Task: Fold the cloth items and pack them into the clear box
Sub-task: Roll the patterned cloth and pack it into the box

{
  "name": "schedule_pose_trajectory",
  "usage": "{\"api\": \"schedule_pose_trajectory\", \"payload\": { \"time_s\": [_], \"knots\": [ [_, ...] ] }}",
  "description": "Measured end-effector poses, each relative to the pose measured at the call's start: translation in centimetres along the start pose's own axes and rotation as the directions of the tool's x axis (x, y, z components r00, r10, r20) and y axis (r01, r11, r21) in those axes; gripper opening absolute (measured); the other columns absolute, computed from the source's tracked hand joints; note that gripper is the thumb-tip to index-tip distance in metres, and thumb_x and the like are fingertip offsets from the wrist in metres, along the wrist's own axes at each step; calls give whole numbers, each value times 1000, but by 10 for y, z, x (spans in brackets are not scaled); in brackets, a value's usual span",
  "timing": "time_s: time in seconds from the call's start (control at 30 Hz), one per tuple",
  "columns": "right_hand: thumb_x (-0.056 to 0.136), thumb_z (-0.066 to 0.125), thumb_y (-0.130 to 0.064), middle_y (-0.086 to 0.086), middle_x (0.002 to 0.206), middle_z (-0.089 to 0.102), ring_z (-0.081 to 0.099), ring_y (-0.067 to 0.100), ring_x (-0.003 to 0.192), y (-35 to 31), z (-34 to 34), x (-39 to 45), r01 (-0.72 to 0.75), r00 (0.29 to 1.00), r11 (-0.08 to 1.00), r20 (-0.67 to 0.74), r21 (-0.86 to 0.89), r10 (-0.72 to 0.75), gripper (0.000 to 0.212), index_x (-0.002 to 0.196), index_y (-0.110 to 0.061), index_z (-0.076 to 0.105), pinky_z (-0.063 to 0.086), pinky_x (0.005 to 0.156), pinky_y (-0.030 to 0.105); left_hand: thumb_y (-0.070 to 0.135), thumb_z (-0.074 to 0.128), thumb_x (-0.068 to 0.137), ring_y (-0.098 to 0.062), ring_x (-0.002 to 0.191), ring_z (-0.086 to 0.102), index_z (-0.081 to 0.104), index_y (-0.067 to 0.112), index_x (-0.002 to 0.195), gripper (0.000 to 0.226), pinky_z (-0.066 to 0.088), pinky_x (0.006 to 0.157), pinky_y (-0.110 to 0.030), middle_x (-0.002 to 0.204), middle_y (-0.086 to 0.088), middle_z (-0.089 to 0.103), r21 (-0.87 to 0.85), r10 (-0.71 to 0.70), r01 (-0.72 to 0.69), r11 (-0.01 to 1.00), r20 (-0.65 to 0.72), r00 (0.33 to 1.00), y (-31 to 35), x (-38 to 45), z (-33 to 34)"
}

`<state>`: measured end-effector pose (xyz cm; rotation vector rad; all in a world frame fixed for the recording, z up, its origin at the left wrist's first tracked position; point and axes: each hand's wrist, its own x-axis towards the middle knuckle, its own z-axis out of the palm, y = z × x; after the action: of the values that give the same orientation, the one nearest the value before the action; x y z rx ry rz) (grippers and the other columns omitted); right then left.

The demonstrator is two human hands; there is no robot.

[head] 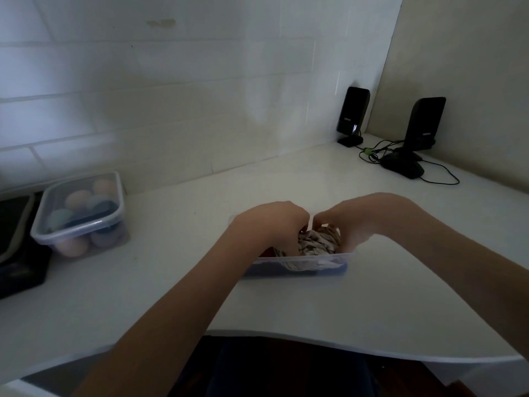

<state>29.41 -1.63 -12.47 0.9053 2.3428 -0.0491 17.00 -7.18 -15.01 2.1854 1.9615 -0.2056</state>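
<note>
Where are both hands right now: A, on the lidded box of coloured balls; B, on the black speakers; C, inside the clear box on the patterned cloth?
C: the left hand and right hand press the patterned cloth inside the clear box.

The room is dim and the whole view reads grey and underexposed — the brightest patch falls on the tiled wall (200,90) ahead of me, center and upper left, fading toward the corners. My forearms throw soft, faint shadows on the white table (372,296). The wide lens bends the table's near edge into a curve and bows the wall lines. The clear box (300,266) in front of my fingers (297,217) looks smeared — slightly blurred. The two black speakers (353,116) show small glints.
</note>
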Motion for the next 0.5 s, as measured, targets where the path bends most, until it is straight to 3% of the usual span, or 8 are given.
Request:
{"api": "schedule_pose_trajectory", "payload": {
  "time_s": [0.07,0.13,0.2,0.3,0.5],
  "knots": [
    [83,62,-32,3,93,59,56,15,66,-5,0,0,7,1000,999,-4,-52,-8,57,133,-23,36,38,52,22,30,69,76,-24,103,55,51,14,123,52,45,76,-31,117,-7,59,-5,-1,1,1000,5,1000,-1,0,0],
    [86,56,-31,-3,70,49,46,10,53,-9,3,-2,1,999,994,-48,-105,-6,49,131,-24,38,36,50,21,31,69,76,-24,103,55,51,15,122,52,44,75,-32,117,-6,58,-17,6,-5,1000,10,1000,-3,-1,0],
    [89,50,-34,-4,75,54,48,13,59,-10,8,-4,-30,990,985,-141,-169,6,40,128,-29,40,38,57,23,31,68,76,-23,101,54,52,17,121,50,45,77,-32,117,-6,58,-31,11,-11,999,10,1000,-5,-1,1],
    [92,42,-38,-3,104,62,50,19,80,-8,14,-5,-47,975,972,-221,-231,-5,32,123,-31,44,34,71,29,32,66,78,-18,94,48,52,19,123,49,42,78,-31,119,-4,58,-45,14,-14,999,7,1000,-8,-3,3],
    [93,40,-34,-4,90,55,51,19,80,-6,16,-3,-27,963,970,-266,-244,-40,26,117,-29,49,33,69,29,32,64,80,-21,104,52,51,21,125,48,42,82,-31,122,-4,58,-60,20,-19,998,2,1000,-10,-6,5]
  ]
}}
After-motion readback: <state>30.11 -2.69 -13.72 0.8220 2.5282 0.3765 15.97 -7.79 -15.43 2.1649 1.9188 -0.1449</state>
